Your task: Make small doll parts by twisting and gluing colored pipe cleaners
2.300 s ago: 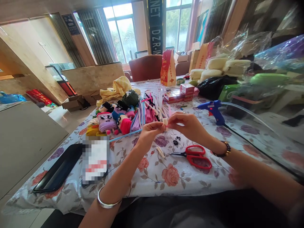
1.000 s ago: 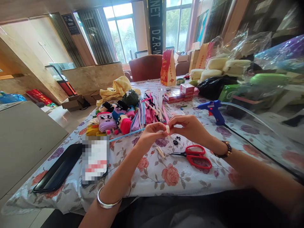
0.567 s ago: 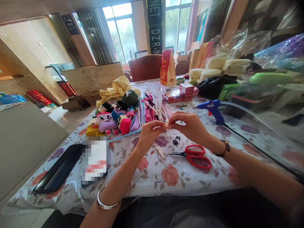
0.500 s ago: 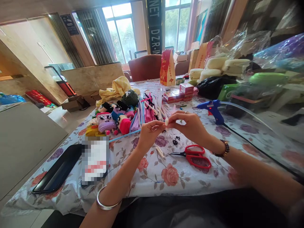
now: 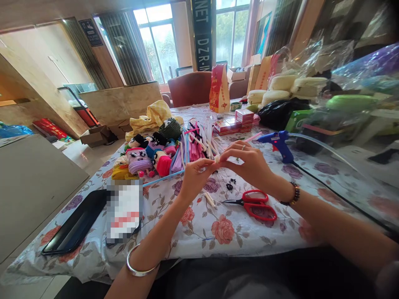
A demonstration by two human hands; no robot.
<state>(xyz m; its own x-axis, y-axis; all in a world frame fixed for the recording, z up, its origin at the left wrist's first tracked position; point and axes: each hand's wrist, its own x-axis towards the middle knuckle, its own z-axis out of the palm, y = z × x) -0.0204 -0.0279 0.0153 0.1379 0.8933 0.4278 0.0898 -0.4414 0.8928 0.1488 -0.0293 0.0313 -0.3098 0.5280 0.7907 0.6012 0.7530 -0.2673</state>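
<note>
My left hand (image 5: 197,176) and my right hand (image 5: 252,164) meet above the middle of the table, fingertips pinched together on a small white fuzzy piece (image 5: 217,159). It looks like a bit of pipe cleaner, mostly covered by the fingers. Behind my right hand a thin pink stem (image 5: 254,137) points toward the glue gun; whether it joins the white piece I cannot tell. Red-handled scissors (image 5: 259,205) lie below my right hand, blades pointing left. Near their tips rest cream-coloured scraps (image 5: 210,199) and small black bits (image 5: 230,186).
Beyond my hands lies a bundle of coloured pipe cleaners (image 5: 195,149), with several yarn dolls (image 5: 139,161) to its left. A blue glue gun (image 5: 280,145) trails its cord rightward. Small red boxes (image 5: 245,117) are stacked behind. At left lies a black tray-like object (image 5: 76,224).
The white piece has turned between my fingertips and shows less. My right fingers have shifted slightly, and the pink stem has swung right toward the glue gun.
</note>
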